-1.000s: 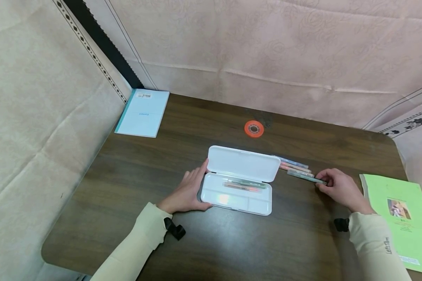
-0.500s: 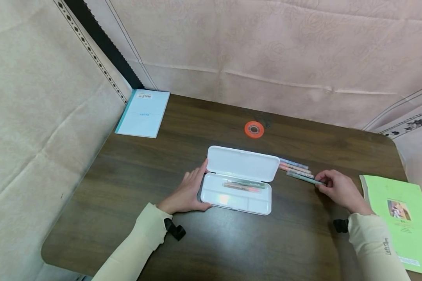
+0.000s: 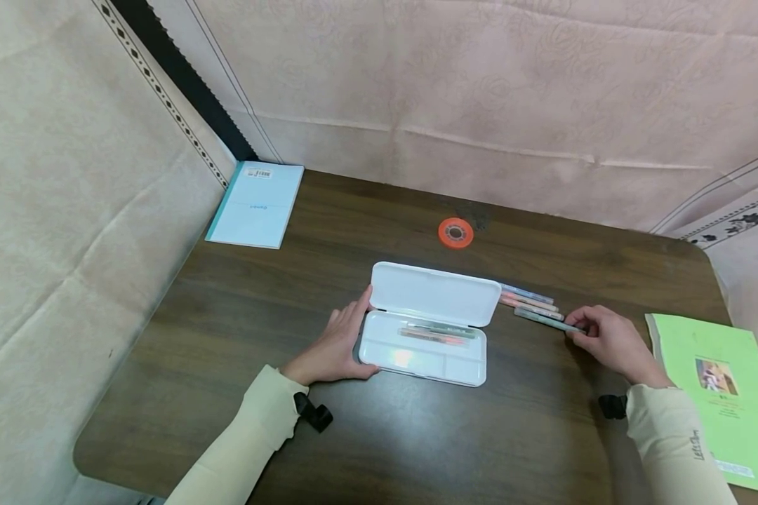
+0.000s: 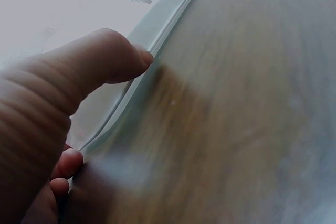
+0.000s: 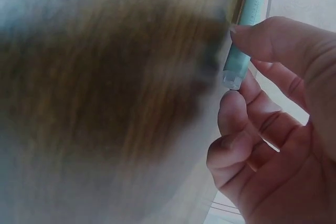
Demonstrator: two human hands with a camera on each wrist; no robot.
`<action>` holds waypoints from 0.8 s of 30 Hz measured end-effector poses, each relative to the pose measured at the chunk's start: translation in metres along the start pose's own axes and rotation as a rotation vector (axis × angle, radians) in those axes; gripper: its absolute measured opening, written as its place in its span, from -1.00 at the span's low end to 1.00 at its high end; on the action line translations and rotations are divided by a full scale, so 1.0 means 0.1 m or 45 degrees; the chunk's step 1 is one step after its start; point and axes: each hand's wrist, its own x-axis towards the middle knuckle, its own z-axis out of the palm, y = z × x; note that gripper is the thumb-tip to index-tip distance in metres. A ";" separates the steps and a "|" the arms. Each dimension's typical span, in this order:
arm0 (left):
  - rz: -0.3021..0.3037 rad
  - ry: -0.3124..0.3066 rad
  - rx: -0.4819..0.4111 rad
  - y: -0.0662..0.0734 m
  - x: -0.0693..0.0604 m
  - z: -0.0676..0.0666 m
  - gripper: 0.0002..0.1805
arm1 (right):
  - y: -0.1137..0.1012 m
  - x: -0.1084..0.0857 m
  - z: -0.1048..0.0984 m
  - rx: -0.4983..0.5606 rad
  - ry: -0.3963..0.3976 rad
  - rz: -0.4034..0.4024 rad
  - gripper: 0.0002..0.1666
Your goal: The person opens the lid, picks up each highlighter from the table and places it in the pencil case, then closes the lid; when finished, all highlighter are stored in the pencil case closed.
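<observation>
fingers of the right hand (image 3: 609, 342) are closed on the end of a slim pale-green plastic pen (image 3: 541, 319), right of an open white rectangular plastic case (image 3: 385, 344) gripped by the left hand (image 3: 330, 347). almost nothing has been shifted within a second, so the pick-up seems unfinished. bare brown wooden bench (image 3: 512, 393) is seen between pen and case's right edge.

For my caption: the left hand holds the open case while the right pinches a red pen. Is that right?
Only the colour is wrong: the right hand pinches a green pen, as the right wrist view shows. The left hand does hold the open case.
</observation>
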 end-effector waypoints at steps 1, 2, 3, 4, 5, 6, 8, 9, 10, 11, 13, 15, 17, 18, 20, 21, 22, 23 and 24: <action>-0.001 0.000 -0.001 0.00 0.00 0.00 0.50 | 0.00 -0.01 0.00 -0.001 0.003 -0.001 -0.83; -0.002 0.000 -0.002 0.00 0.00 0.00 0.51 | -0.01 -0.01 -0.01 -0.002 0.009 -0.002 -0.83; -0.002 0.001 -0.002 0.00 0.00 0.00 0.51 | -0.02 -0.02 -0.02 -0.001 0.013 -0.001 -0.83; -0.001 0.001 -0.003 0.00 0.00 0.00 0.51 | -0.03 -0.03 -0.03 0.002 0.019 -0.005 -0.83; -0.001 0.001 -0.005 0.00 0.00 0.00 0.51 | -0.04 -0.03 -0.05 0.001 0.027 -0.011 -0.83; 0.001 0.002 -0.007 0.00 0.00 0.00 0.51 | -0.05 -0.04 -0.07 -0.002 0.041 -0.017 -0.83; 0.005 0.003 -0.010 0.00 0.00 0.00 0.51 | -0.10 -0.06 -0.12 -0.008 0.077 -0.039 -0.83; 0.006 0.003 -0.010 0.00 0.00 0.00 0.51 | -0.12 -0.06 -0.14 -0.014 0.098 -0.054 -0.83; 0.007 0.004 -0.008 0.00 0.00 0.00 0.51 | -0.15 -0.07 -0.17 -0.022 0.120 -0.073 -0.82; 0.007 0.004 -0.008 -0.01 0.00 0.00 0.51 | -0.19 -0.07 -0.20 -0.029 0.141 -0.091 -0.82; 0.009 0.008 -0.004 -0.01 0.00 0.01 0.51 | -0.26 -0.08 -0.25 -0.031 0.175 -0.113 -0.79; 0.012 0.014 0.003 -0.02 0.00 0.01 0.51 | -0.34 -0.08 -0.29 -0.032 0.199 -0.152 -0.76; 0.014 0.017 0.007 -0.02 0.00 0.01 0.51 | -0.43 -0.08 -0.32 -0.028 0.217 -0.192 -0.73; 0.015 0.018 0.010 -0.02 0.00 0.01 0.51 | -0.48 -0.08 -0.34 -0.025 0.226 -0.209 -0.72; 0.015 0.018 0.012 -0.02 0.00 0.02 0.51 | -0.58 -0.09 -0.35 -0.030 0.240 -0.259 -0.72; 0.014 0.017 0.011 -0.02 0.00 0.02 0.51 | -0.64 -0.09 -0.36 -0.025 0.240 -0.271 -0.71; 0.013 0.018 0.011 -0.02 0.00 0.02 0.51 | -0.69 -0.08 -0.36 -0.019 0.242 -0.285 -0.71; 0.012 0.017 0.011 -0.02 0.00 0.02 0.51 | -0.74 -0.08 -0.36 -0.013 0.242 -0.294 -0.71; 0.011 0.016 0.007 -0.02 0.00 0.02 0.51 | -0.79 -0.08 -0.36 -0.005 0.237 -0.301 -0.71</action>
